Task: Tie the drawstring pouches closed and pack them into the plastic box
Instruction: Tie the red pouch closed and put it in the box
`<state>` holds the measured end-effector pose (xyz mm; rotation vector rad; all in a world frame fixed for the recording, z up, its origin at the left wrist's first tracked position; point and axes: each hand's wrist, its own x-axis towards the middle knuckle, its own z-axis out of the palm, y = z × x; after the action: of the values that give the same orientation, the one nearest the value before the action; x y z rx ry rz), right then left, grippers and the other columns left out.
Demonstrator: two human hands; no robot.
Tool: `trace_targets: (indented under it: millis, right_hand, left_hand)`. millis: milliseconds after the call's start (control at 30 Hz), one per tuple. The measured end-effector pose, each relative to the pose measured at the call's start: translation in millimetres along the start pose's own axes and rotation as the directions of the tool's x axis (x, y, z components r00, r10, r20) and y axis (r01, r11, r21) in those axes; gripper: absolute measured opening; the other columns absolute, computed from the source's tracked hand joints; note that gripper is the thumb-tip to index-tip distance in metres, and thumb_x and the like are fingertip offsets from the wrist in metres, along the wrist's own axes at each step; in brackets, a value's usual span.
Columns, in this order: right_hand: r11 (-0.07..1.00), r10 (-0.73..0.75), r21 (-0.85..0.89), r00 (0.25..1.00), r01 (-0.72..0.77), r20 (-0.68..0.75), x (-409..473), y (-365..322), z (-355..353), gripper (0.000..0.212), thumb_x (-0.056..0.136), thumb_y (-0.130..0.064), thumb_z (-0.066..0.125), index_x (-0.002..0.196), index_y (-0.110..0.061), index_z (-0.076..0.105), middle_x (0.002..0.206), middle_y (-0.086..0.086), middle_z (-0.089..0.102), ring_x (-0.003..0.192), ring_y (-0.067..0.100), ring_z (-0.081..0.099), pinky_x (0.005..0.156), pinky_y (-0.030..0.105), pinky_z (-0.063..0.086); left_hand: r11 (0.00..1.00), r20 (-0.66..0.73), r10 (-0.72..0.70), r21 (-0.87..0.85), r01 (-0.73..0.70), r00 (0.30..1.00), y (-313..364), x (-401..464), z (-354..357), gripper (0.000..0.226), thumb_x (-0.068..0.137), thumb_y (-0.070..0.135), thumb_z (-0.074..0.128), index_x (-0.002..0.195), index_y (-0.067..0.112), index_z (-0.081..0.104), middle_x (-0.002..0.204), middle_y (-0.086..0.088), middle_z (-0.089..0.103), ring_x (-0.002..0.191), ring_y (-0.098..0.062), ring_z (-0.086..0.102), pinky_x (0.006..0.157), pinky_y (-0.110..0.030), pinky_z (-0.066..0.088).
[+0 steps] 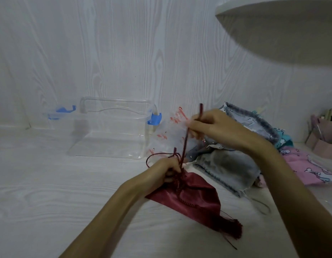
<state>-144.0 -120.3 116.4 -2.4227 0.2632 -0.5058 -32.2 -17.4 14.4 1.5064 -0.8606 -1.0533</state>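
A dark red satin pouch (195, 198) lies on the white table, its gathered neck under my left hand (166, 169), which pinches the neck and a loop of the dark red drawstring (185, 144). My right hand (213, 125) grips the other end of the drawstring and holds it taut, up and to the right of the pouch. A red tassel (235, 229) trails from the pouch's lower corner. The clear plastic box (113, 131) with blue clips stands open behind, left of my hands.
A heap of other pouches sits at right: a white flamingo-print one (169, 131), a grey one (228, 168), a blue-trimmed one (254, 123) and a pink one (306, 166). The box's lid (55, 114) lies at left. A pink container (323, 135) stands far right.
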Motion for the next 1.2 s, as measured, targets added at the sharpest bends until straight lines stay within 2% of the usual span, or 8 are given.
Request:
trace_targets:
  millis: [200,367,500,567,633,800,967,1200]
  right_hand:
    - [0.970,0.004,-0.230,0.946,0.074,0.325,53.5,-36.7,45.5,0.030,0.092,-0.038,0.054,0.071,-0.020,0.064,0.065,-0.012,0.059,0.063,0.002,0.053,0.066,0.017,0.039]
    - [0.970,0.073,-0.242,0.922,0.023,0.380,58.1,1.6,19.4,0.035,0.087,0.005,0.045,0.104,-0.017,0.067,0.113,0.000,0.066,0.095,-0.003,0.058,0.091,0.019,0.046]
    - [0.937,0.138,-0.342,0.825,0.070,0.548,42.4,40.0,18.9,0.060,0.076,0.012,0.055,0.113,-0.036,0.060,0.119,-0.003,0.060,0.104,0.031,0.058,0.087,0.042,0.049]
    - [0.958,0.099,-0.281,0.849,0.060,0.519,42.9,46.0,22.0,0.059,0.077,0.001,0.067,0.103,-0.050,0.055,0.119,-0.009,0.058,0.107,0.028,0.054,0.093,0.040,0.048]
    - [0.966,0.083,-0.251,0.847,0.061,0.525,44.5,45.2,21.6,0.049,0.077,-0.003,0.071,0.096,-0.046,0.058,0.110,-0.017,0.058,0.098,0.017,0.052,0.086,0.028,0.047]
    - [0.937,0.173,-0.339,0.739,0.080,0.651,48.5,35.5,24.1,0.030,0.084,-0.009,0.067,0.094,-0.036,0.069,0.098,-0.014,0.065,0.087,0.017,0.060,0.083,0.030,0.050]
    - [0.899,0.194,-0.429,0.796,0.090,0.574,47.6,34.9,10.8,0.018,0.086,-0.023,0.066,0.102,-0.024,0.075,0.082,-0.007,0.071,0.064,0.002,0.060,0.066,0.021,0.048]
    - [0.974,0.099,-0.227,0.860,0.020,0.501,22.9,39.2,-1.5,0.011,0.089,-0.025,0.063,0.085,-0.022,0.072,0.095,-0.008,0.068,0.085,0.002,0.062,0.083,0.023,0.045]
  left_hand:
    - [0.961,0.098,0.143,0.224,-0.162,0.985,-15.9,-13.7,-5.7,0.034,0.101,0.039,0.034,0.128,0.036,0.054,0.115,0.025,0.056,0.108,0.006,0.052,0.085,-0.010,0.039]
    - [0.972,0.066,0.112,0.200,-0.123,0.992,-16.6,-10.7,-6.5,0.038,0.101,0.038,0.030,0.127,0.030,0.056,0.098,0.026,0.050,0.120,-0.006,0.053,0.079,-0.010,0.041]
    - [0.983,0.102,0.110,0.138,-0.124,0.989,-16.8,-5.0,-5.4,0.037,0.101,0.037,0.031,0.122,0.024,0.060,0.093,0.021,0.072,0.081,0.002,0.050,0.080,-0.013,0.039]
    - [0.988,0.110,0.123,0.084,-0.133,0.986,-16.1,-2.9,-2.8,0.036,0.101,0.034,0.033,0.118,0.019,0.061,0.100,0.009,0.041,0.073,-0.001,0.027,0.074,-0.016,0.038]
    - [0.989,0.091,0.136,0.050,-0.141,0.987,-16.5,-1.1,-2.3,0.034,0.099,0.035,0.037,0.107,0.022,0.067,0.053,0.008,0.053,0.057,-0.003,0.030,0.061,-0.019,0.035]
    - [0.994,0.097,0.101,0.027,-0.104,0.990,-19.7,1.5,-7.8,0.052,0.099,0.034,0.040,0.058,0.026,0.070,0.068,-0.005,0.049,0.049,-0.007,0.042,0.060,-0.021,0.038]
    - [0.998,0.074,0.070,-0.012,-0.069,0.995,-12.9,-2.3,-7.4,0.032,0.101,0.030,0.034,0.106,0.023,0.065,0.061,0.008,0.055,0.047,-0.002,0.055,0.078,-0.026,0.053]
    - [0.969,-0.017,0.181,0.174,-0.175,0.983,-8.3,-7.7,-12.3,0.048,0.102,0.038,0.027,0.112,0.014,0.067,0.047,0.009,0.044,0.046,-0.003,0.054,0.065,-0.020,0.054]
